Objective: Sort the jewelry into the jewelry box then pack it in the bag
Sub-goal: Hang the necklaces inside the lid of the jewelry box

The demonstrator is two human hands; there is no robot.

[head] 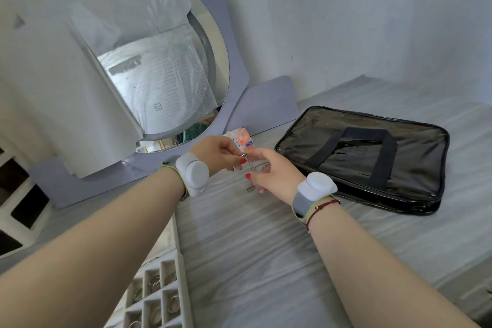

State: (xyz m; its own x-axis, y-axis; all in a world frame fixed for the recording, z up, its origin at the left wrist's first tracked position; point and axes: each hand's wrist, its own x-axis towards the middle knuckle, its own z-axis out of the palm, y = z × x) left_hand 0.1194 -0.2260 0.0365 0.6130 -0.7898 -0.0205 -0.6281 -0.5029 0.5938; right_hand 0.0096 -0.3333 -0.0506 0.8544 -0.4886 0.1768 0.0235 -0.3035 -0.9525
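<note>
pinched at its top end between thumb and forefinger of the left hand (221,153): a thin silver chain (250,162), held up above the table, in front of the mirror's foot; long axis near upright, clasp end up, lower end trailing down and rightward into the curled fingers of the right hand (275,174), gripped there as well; both grips narrow, fingertips close together on the chain; just below the right hand, lying on the table, a small silvery piece (249,188), too small to name.

underneath, a pale whitewashed wood-grain table (253,247); behind, a plain pale grey wall (346,21); to the left, a round mirror on a lilac-grey board (219,66), mostly covered with white paper and bubble wrap; lying flat to the right of the hands, a black see-through plastic bag (332,136) with dark fabric handles, long axis running left to right.

at the bottom edge, a pale grey jewelry box (183,274) with square compartments, rings in several; cut off by the frame and partly hidden behind the left forearm; behind the hands, a small orange-and-white packet (243,138), half hidden, print unreadable; bag zip open or closed: cannot tell.
</note>
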